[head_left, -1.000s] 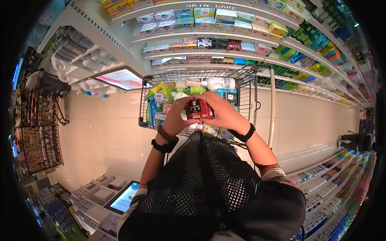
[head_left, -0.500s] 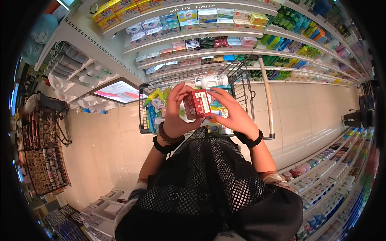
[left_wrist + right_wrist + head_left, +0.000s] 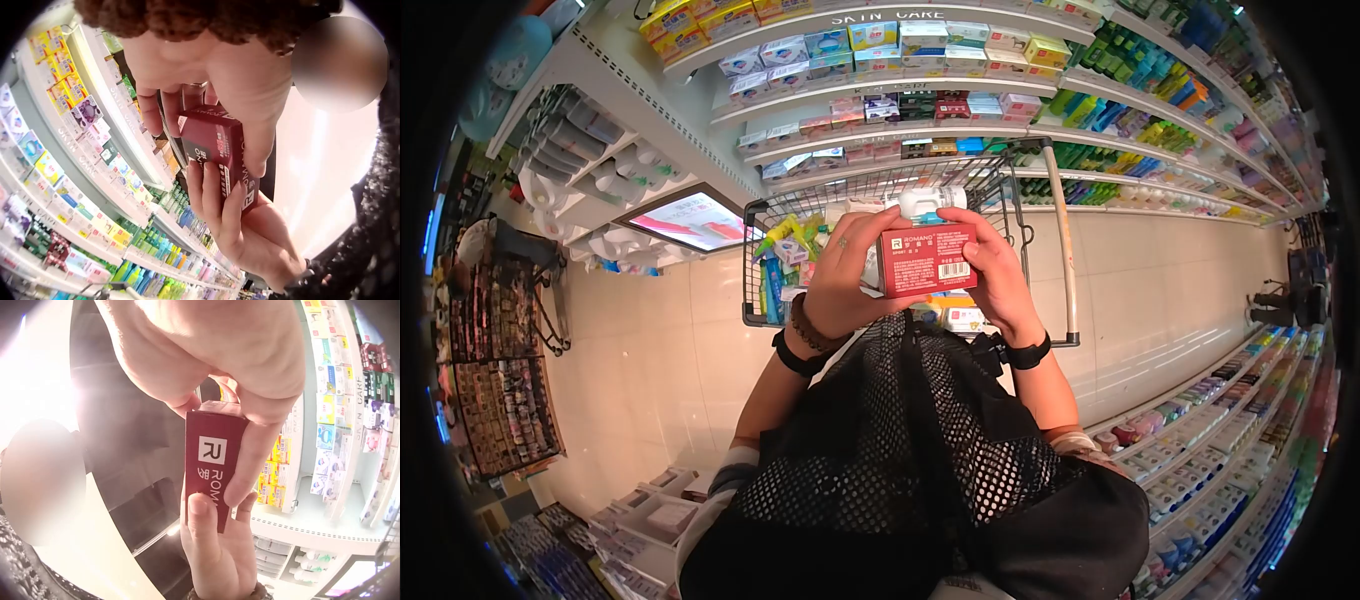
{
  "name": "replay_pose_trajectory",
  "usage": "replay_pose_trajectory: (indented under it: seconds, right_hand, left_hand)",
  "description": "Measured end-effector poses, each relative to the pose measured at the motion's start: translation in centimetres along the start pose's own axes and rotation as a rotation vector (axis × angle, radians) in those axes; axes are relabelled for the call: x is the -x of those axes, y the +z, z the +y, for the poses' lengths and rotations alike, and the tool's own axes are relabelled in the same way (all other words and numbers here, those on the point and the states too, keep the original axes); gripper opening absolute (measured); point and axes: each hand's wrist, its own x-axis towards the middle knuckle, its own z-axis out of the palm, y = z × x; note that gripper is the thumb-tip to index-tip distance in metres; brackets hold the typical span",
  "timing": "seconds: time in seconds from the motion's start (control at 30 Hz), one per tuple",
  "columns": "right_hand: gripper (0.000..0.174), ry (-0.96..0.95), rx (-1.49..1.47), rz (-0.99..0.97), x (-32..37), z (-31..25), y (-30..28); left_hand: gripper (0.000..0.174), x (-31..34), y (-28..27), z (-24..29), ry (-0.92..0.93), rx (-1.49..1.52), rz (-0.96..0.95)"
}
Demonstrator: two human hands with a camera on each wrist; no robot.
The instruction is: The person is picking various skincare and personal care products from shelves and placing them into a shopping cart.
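A small red carton (image 3: 925,250) printed "ROMANO" is held between both hands above a shopping cart. Its back, with small white text and a barcode, faces up toward the head camera. My left hand (image 3: 840,275) grips it from the left side. At the other end my right hand (image 3: 998,275) pinches it, the thumb lying over the printed face by the barcode. In the left wrist view, fingers of both hands wrap the carton (image 3: 219,147). The right wrist view shows the carton's narrow side (image 3: 215,456) with a white "R" square.
The wire cart (image 3: 752,270) holds a white bottle (image 3: 932,202) and several colourful packages. Shelves (image 3: 840,95) of boxed goods run behind it, with bottles at right. A lit screen (image 3: 685,222) stands left. More shelves (image 3: 1200,470) line the lower right.
The carton has been turned over between the hands: its dark front showed first, then a narrow side, now the back with the barcode. The view has shifted slightly.
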Motion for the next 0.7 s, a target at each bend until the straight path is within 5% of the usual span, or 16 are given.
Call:
replay_pose_trajectory:
  seconds: [0.2,0.5,0.63,0.7]
  right_hand:
    - [0.048,-0.074,0.157,-0.033,0.1,-1.2,0.7]
    - [0.063,0.083,-0.051,-0.098,0.0,-2.5,0.3]
    - [0.073,0.043,0.345,-0.113,-1.1,-1.4,1.2]
    - [0.077,-0.094,0.996,-0.189,-2.8,-1.6,0.9]
  left_hand:
    - [0.096,-0.1,-0.1,-0.5,-0.004,0.015,0.008]
    - [0.084,-0.8,-0.3,-1.1,-0.009,-0.173,-0.104]
    - [0.081,0.8,0.4,-1.9,-0.198,-0.186,-0.153]
    - [0.08,1.3,0.5,-2.2,-0.356,0.236,-0.228]
